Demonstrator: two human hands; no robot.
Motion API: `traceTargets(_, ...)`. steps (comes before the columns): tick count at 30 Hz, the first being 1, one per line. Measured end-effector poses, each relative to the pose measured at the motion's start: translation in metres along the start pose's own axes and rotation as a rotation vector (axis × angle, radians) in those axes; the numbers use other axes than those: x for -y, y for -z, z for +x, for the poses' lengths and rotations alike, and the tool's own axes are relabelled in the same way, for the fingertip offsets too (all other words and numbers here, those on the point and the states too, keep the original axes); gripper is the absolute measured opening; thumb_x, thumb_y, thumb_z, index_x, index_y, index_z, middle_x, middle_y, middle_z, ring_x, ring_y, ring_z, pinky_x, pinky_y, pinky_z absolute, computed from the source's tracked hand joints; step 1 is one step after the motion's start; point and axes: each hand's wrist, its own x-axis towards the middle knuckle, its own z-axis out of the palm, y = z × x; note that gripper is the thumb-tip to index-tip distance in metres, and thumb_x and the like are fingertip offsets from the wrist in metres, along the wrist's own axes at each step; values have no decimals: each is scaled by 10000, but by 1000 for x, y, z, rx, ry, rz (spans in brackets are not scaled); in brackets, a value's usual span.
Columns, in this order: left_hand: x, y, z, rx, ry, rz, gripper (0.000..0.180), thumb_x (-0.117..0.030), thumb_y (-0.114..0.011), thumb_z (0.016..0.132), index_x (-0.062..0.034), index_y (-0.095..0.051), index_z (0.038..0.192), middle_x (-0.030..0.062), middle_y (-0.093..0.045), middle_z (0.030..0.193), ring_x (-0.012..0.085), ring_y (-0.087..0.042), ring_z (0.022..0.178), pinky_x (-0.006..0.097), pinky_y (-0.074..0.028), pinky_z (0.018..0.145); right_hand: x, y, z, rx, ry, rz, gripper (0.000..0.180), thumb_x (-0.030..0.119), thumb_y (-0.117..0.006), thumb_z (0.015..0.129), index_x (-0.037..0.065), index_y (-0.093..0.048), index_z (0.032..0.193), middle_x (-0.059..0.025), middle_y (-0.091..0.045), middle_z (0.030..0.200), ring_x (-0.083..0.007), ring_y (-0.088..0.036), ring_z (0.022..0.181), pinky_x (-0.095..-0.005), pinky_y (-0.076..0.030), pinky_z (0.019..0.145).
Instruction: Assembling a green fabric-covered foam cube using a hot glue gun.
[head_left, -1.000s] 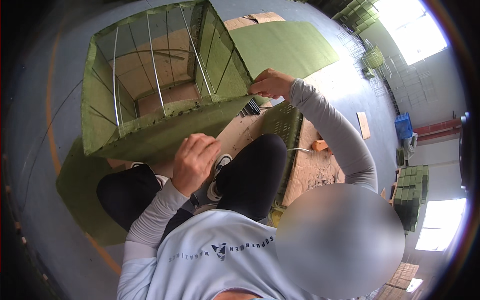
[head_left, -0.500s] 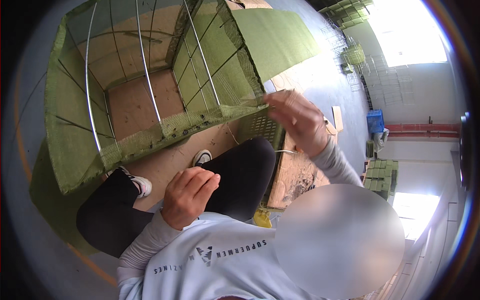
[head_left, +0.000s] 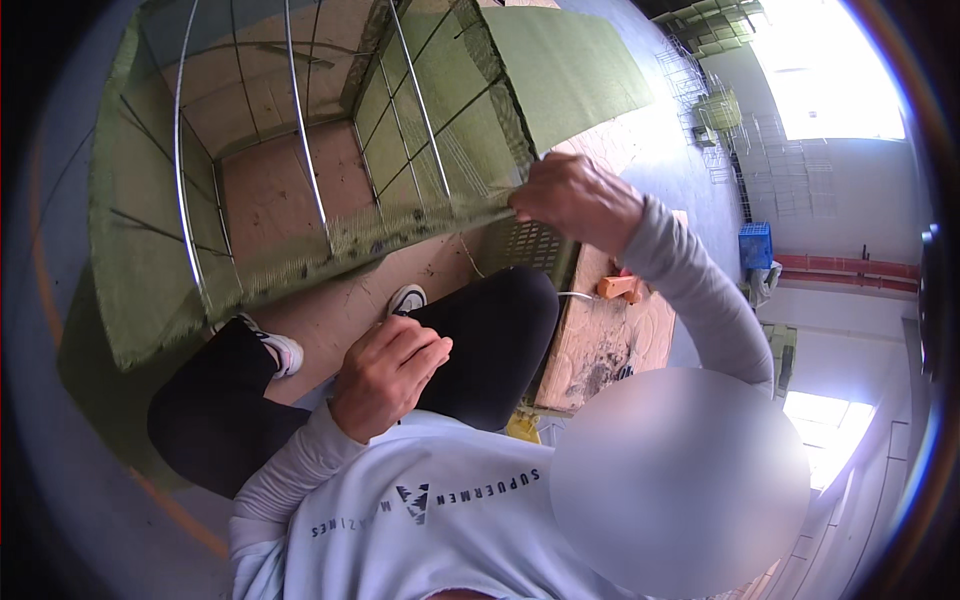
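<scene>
1. Back onto the near right corner of the green box [head_left: 350, 238] comes the right hand [head_left: 580, 202]; half a second ago it was blurred, fingers reaching out past that edge. The left hand [head_left: 388, 375] stays put.

2. Far left now: a green cloth [head_left: 88, 355] on the floor, partly tucked under the box's near left corner.

3. Next, the box itself, in front of the person, fabric over a wire frame, open side facing up, silver rods [head_left: 303, 130] running across the opening.

4. Below its near edge, two shoes [head_left: 287, 357] on brown cardboard, knees bent in dark trousers.

5. Centre, the left hand, well apart from the box, above the lap: fingers curled and pressed together. Whether anything small sits inside, I cannot tell.

6. Over to the right hand: thumb and fingers bunched tight, pinching the fabric edge at the corner.

7. Beneath that forearm, an orange tool [head_left: 617, 287] on a stained cardboard sheet [head_left: 570, 365], beside a perforated green crate [head_left: 530, 247].

8. Far right, a blue crate [head_left: 756, 244] near red pipes [head_left: 845, 270].
</scene>
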Motion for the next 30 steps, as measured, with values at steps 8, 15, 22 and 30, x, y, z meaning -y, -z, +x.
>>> traceTargets(8, -18, 16, -1, -50, -150, 233, 269, -60, -695, 727, 2, -625, 979, 57, -591, 912, 220, -576, 857, 341, -477, 672, 41, 28, -19, -621, -344, 314, 175, 51, -591, 856, 8, -658, 1012, -133, -677, 923, -207, -662, 819, -297, -520, 788)
traceTargets(15, -30, 18, 40, -151, -220, 450, 271, -61, -667, 762, 14, -622, 1018, 102, -610, 991, 265, -576, 942, 362, -480, 797, 62, -48, -15, -690, -281, -60, 330, 149, -660, 802, -9, -604, 1086, -168, -642, 996, -311, -623, 934, -417, -438, 955)
traceTargets(22, -30, 24, 79, -224, -192, 449, 220, -80, -634, 805, 3, -633, 1009, 111, -629, 983, 265, -585, 926, 359, -484, 801, 32, -30, -2, -307, -376, 259, 526, 449, -480, 919, -51, -618, 1009, -181, -650, 809, -277, -645, 882, -384, -386, 1008)
traceTargets(30, -17, -15, 100, -112, -249, 653, 282, -80, -556, 859, 35, -570, 1116, 163, -611, 1037, 285, -580, 991, 369, -474, 838, 55, -52, -28, -790, -339, 486, 239, 70, -524, 866, -22, -586, 1078, -180, -638, 1025, -308, -618, 961, -376, -469, 899)
